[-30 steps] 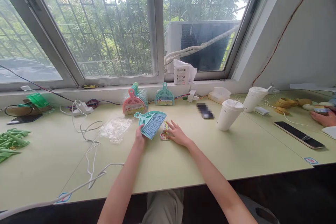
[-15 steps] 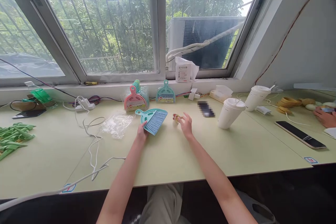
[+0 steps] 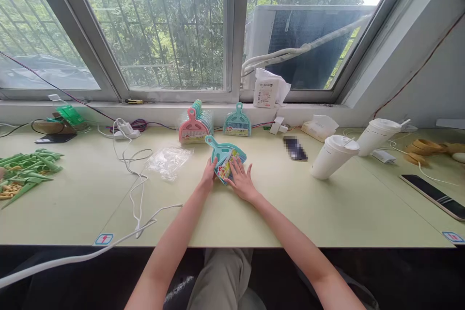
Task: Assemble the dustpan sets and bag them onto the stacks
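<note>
A small teal dustpan [image 3: 220, 147] is tilted above the table in front of me, its handle pointing up and left. My left hand [image 3: 208, 174] grips its left edge, thumb on the front. A colourful printed label card [image 3: 225, 163] lies across the brush in the pan, and blue bristles [image 3: 243, 157] show at the right side. My right hand [image 3: 242, 181] rests on the card with fingers spread, covering part of it. Left of the hands lies a crumpled clear plastic bag [image 3: 170, 162].
Behind stand a row of packed dustpan sets [image 3: 192, 128] and one teal set [image 3: 237, 123]. White cups [image 3: 332, 157], a phone [image 3: 295, 148] and a tissue pack [image 3: 319, 127] are to the right. White cables [image 3: 136, 193] and green folded strips [image 3: 32, 167] lie left.
My right hand has moved left, bringing the label card from beside the dustpan onto the brush. Its fingers have gone from pinching the card to lying spread over it. The view has shifted.
</note>
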`<state>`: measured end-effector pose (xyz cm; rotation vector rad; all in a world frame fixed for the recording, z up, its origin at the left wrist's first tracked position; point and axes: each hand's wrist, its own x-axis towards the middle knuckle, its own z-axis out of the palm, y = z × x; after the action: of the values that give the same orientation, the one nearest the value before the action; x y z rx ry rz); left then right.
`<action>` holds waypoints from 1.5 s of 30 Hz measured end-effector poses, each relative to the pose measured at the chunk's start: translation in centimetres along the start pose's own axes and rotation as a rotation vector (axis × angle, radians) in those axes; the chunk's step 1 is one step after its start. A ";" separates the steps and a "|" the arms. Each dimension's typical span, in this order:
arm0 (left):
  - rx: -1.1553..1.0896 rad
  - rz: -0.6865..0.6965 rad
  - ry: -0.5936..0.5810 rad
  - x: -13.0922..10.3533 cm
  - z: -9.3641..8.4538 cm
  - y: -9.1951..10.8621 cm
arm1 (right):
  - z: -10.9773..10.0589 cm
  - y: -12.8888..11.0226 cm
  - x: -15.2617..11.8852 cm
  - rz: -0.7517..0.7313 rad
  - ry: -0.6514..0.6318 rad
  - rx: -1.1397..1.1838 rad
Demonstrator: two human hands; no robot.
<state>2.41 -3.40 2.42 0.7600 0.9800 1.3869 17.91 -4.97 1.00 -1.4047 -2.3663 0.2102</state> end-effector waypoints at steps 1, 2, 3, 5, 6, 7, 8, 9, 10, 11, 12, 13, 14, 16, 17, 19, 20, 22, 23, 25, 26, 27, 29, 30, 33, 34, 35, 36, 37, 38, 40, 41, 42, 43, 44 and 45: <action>0.011 0.009 0.022 0.1 0.0 -0.1 | 0.2 0.2 0.0 0.012 -0.029 -0.008; 0.012 0.011 0.032 0.2 0.0 -0.2 | 0.2 0.4 0.0 0.023 -0.043 -0.012; 0.002 0.010 0.035 0.3 0.0 -0.3 | 0.1 0.5 -0.1 0.031 -0.048 -0.013; -0.030 0.009 0.040 0.4 0.1 -0.5 | -0.3 0.5 -0.2 0.037 -0.041 -0.016; -0.042 0.006 0.037 0.4 0.1 -0.6 | -0.5 0.5 -0.3 0.037 -0.036 -0.016; -0.047 0.005 0.029 0.3 0.2 -0.7 | -0.6 0.5 -0.4 0.038 -0.033 -0.012; -0.046 0.006 0.015 0.3 0.3 -0.7 | -0.7 0.4 -0.4 0.041 -0.031 -0.003; -0.041 0.008 -0.003 0.2 0.3 -0.7 | -0.7 0.4 -0.5 0.042 -0.030 0.012; -0.038 0.008 -0.020 0.2 0.3 -0.6 | -0.6 0.4 -0.5 0.045 -0.024 0.037; -0.037 0.005 -0.033 0.2 0.3 -0.6 | -0.5 0.5 -0.4 0.057 0.000 0.076; -0.041 -0.003 -0.041 0.2 0.3 -0.5 | -0.4 0.6 -0.4 0.085 0.052 0.130; -0.045 -0.013 -0.042 0.2 0.3 -0.5 | -0.3 0.7 -0.3 0.126 0.129 0.201; -0.050 -0.022 -0.039 0.2 0.2 -0.4 | -0.3 0.8 -0.1 0.181 0.229 0.294; -0.051 -0.025 -0.037 0.2 0.2 -0.5 | -0.4 1.2 0.2 0.316 0.408 0.554; -0.045 -0.020 -0.043 0.3 0.2 -0.5 | -0.5 1.5 0.3 0.378 0.437 0.723; -0.025 -0.006 -0.074 0.2 0.2 -0.7 | -0.9 2.0 0.5 0.453 0.306 1.105; -0.012 -0.005 -0.100 0.2 0.2 -0.7 | -1.1 2.3 0.5 0.475 0.181 1.280; 0.021 -0.017 -0.164 0.1 0.3 -0.8 | -1.5 2.9 0.5 0.505 -0.039 1.523; 0.044 -0.030 -0.197 0.1 0.4 -0.9 | -1.6 3.1 0.5 0.524 -0.088 1.590; 0.117 -0.070 -0.254 0.1 0.4 -0.7 | -1.9 3.3 0.4 0.579 -0.071 1.658; 0.173 -0.078 -0.263 0.2 0.4 -0.5 | -2.0 3.3 0.3 0.601 -0.042 1.674; 0.246 -0.060 -0.238 0.3 0.2 -0.2 | -2.1 3.3 0.3 0.617 -0.023 1.683; 0.434 0.094 -0.058 0.8 -0.7 0.6 | -2.3 3.1 0.3 0.644 -0.014 1.684; 0.549 0.218 0.088 1.0 -1.5 1.0 | -2.4 3.1 0.3 0.651 -0.018 1.680; 0.940 0.504 0.533 1.8 -4.6 2.5 | -2.6 3.1 0.1 0.648 -0.023 1.672; 1.060 0.495 0.614 2.0 -5.7 2.8 | -2.6 3.2 0.1 0.644 -0.021 1.669; 1.151 0.435 0.661 2.2 -6.6 3.1 | -2.6 3.4 0.1 0.641 -0.021 1.664; 1.220 0.369 0.658 2.3 -7.3 3.3 | -2.5 3.6 0.1 0.640 -0.021 1.658; 1.263 0.312 0.609 2.3 -7.6 3.3 | -2.5 3.8 0.1 0.641 -0.020 1.651; 1.282 0.276 0.517 2.3 -7.6 3.3 | -2.5 4.0 0.2 0.643 -0.018 1.646; 1.279 0.269 0.285 2.1 -6.7 3.0 | -2.6 4.5 0.3 0.654 0.007 1.642; 1.263 0.279 0.171 1.9 -5.9 2.7 | -2.7 4.8 0.4 0.661 0.021 1.645; 1.240 0.284 0.069 1.6 -5.0 2.4 | -2.8 5.1 0.4 0.671 0.039 1.651; 1.206 0.284 -0.038 1.3 -4.1 2.0 | -3.0 5.5 0.4 0.686 0.059 1.658; 1.165 0.282 -0.136 1.0 -3.4 1.6 | -3.1 5.8 0.4 0.705 0.081 1.662; 1.125 0.282 -0.218 0.8 -2.7 1.3 | -3.2 6.2 0.4 0.721 0.101 1.663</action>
<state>-0.66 -2.85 2.33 1.8881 1.5036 0.8506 24.02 -1.79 2.05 -1.0621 -0.7273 1.6786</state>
